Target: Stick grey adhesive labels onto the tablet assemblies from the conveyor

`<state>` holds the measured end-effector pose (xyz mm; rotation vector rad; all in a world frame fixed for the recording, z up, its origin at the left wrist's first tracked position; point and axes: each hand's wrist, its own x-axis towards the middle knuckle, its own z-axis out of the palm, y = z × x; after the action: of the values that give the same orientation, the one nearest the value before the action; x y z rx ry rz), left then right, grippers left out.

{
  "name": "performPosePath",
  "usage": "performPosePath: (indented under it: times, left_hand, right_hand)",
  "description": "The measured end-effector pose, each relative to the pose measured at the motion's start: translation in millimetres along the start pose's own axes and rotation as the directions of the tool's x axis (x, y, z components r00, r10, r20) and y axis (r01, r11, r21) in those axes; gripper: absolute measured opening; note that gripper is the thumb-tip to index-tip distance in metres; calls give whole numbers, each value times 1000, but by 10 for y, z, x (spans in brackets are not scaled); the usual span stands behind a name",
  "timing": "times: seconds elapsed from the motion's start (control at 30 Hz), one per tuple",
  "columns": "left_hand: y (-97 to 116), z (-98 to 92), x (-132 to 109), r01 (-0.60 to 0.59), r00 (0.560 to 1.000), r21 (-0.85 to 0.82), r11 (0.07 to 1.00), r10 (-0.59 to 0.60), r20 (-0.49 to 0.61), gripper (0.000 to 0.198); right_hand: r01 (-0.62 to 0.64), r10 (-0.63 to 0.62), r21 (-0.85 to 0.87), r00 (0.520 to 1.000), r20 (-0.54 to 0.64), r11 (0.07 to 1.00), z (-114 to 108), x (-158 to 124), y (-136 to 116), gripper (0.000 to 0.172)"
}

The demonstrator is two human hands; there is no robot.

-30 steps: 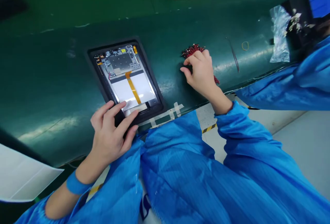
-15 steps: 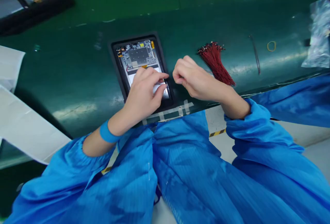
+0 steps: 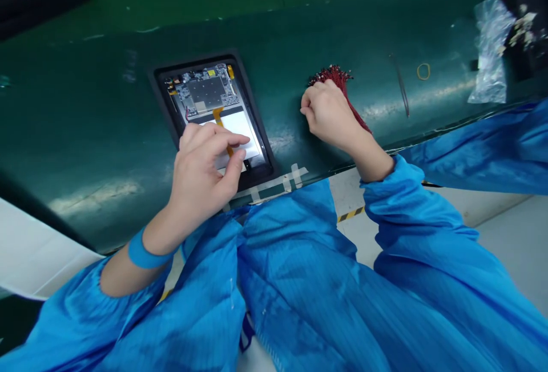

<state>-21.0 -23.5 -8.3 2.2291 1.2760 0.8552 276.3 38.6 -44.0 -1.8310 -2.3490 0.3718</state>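
We wear a bright blue coat (image 3: 299,258) of thin, shiny cloth, creased all over. Its left sleeve (image 3: 72,315) gathers into a puckered end; its right sleeve (image 3: 432,229) bunches in thick folds. A smooth, flat blue wristband (image 3: 148,251) sits behind our bare left hand (image 3: 203,166); our right hand (image 3: 329,112) is bare too. Below, pale cloth (image 3: 253,359) bears a dark blue marking (image 3: 246,327), perhaps lettering, too hidden to read.

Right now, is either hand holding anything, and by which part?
The left hand shows nothing between its parted thumb and forefinger, over the opened tablet. The right hand is curled at the red wires; whether it pinches one cannot be told.
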Motion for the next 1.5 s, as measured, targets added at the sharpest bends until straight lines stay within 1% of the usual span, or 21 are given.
performPosePath:
  times: [0.1, 0.17, 0.27, 0.37, 0.43, 0.5, 0.57, 0.63, 0.7, 0.77, 0.83, 0.93, 1.0, 1.03, 1.1, 1.17, 1.27, 1.33, 1.5]
  left_hand:
    - [-37, 25, 27, 27, 1000, -8, 1000, -27, 1, 12]
    - [-57, 54, 62, 43, 999, -26, 999, -43, 3, 12]
    - [-59, 105, 121, 46, 999, -40, 998, -46, 18, 13]
    - [-43, 123, 151, 47, 997, -36, 998, -45, 57, 13]
    - [-39, 108, 140, 56, 996, -20, 998, -55, 66, 10]
    - [-43, 79, 108, 75, 995, 0, 997, -75, 64, 8]
    - [-49, 46, 70, 92, 994, 14, 996, -93, 54, 10]
    - [-46, 16, 40, 105, 993, 19, 994, -106, 42, 11]
    - [-28, -9, 22, 131, 991, 22, 991, -132, 29, 15]
    - [-3, -29, 12, 178, 984, 13, 984, -178, 17, 20]
    - [18, -45, -6, 224, 975, -19, 974, -224, 6, 23]
    - [19, -72, -83, 239, 971, -48, 970, -239, 15, 17]
    - [4, -101, -175, 229, 973, -13, 973, -229, 15, 8]
    - [-4, -116, -230, 224, 974, 15, 974, -224, 11, 8]
    - [-16, -141, -345, 209, 978, 65, 976, -209, 0, 14]
    - [-19, -144, -455, 178, 984, 98, 979, -176, -25, 16]
    - [-15, -96, -582, 113, 993, 128, 985, -109, -36, 18]
    - [-19, -43, -639, 75, 997, 143, 987, -74, -13, 21]
    - [-50, 66, -700, 36, 999, 193, 980, -38, 6, 24]
  right_hand:
    - [153, -154, 18, 986, 68, 988, -47, 95, 54, 15]
    - [247, -254, 71, 960, 116, 966, -124, 111, -8, 14]
    - [373, -404, 210, 905, 131, 904, -237, 62, -274, 11]
    - [490, -541, 341, 838, 71, 802, -278, -5, -582, 10]
    - [521, -582, 402, 812, 38, 753, -261, -21, -722, 11]
    - [516, -587, 439, 809, 34, 736, -227, -14, -801, 12]
    - [494, -578, 459, 814, 52, 738, -194, -3, -843, 13]
    - [453, -551, 480, 830, 79, 751, -178, -4, -875, 12]
    - [402, -508, 504, 857, 87, 764, -183, -23, -913, 9]
    - [365, -467, 516, 881, 77, 775, -198, -56, -955, 8]
    - [357, -442, 514, 896, 49, 780, -203, -99, -988, 8]
    - [364, -422, 504, 906, 2, 783, -170, -184, -990, 14]
    - [371, -437, 500, 899, 16, 783, -127, -254, -952, 15]
    - [376, -454, 493, 890, 43, 785, -105, -291, -926, 15]
    - [390, -490, 465, 865, 110, 795, -65, -356, -878, 14]
    - [403, -502, 420, 851, 156, 813, -41, -402, -853, 15]
    - [424, -509, 361, 841, 184, 831, -33, -423, -868, 18]
    - [441, -517, 326, 832, 201, 836, -39, -416, -893, 20]
    - [472, -520, 229, 816, 254, 851, -55, -395, -930, 23]
